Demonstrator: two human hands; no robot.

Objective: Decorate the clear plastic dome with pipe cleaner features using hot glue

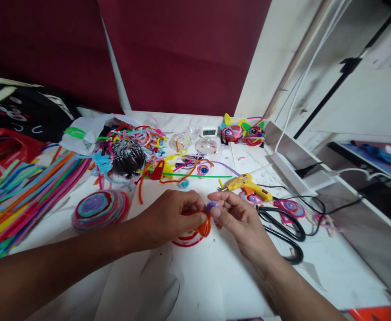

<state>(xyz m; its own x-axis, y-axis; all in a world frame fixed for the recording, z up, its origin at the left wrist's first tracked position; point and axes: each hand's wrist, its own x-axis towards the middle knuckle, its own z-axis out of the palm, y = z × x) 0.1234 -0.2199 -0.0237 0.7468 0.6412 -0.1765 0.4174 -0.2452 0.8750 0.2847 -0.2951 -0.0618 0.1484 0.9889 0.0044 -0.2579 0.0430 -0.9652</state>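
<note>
My left hand [178, 216] is closed on an orange loop of pipe cleaner [205, 228] in front of me. Against it, my right hand [233, 214] pinches a small purple coil of pipe cleaner [211, 205] between thumb and fingers. The two pieces touch or nearly touch; the exact contact is hidden by the fingers. Beneath my left hand lies a round red-and-white piece [187, 240], partly covered. A yellow glue gun [249, 185] rests just beyond my right hand, and black-handled scissors [285, 232] lie to its right.
Loose pipe cleaners [38, 191] fan out at the left, beside a stack of coiled discs [98, 209]. A tangled pile [141, 142] stands behind. Decorated cat faces [244, 130] and a digital clock [209, 132] are at the back. A power strip [295, 174] and cables run along the right.
</note>
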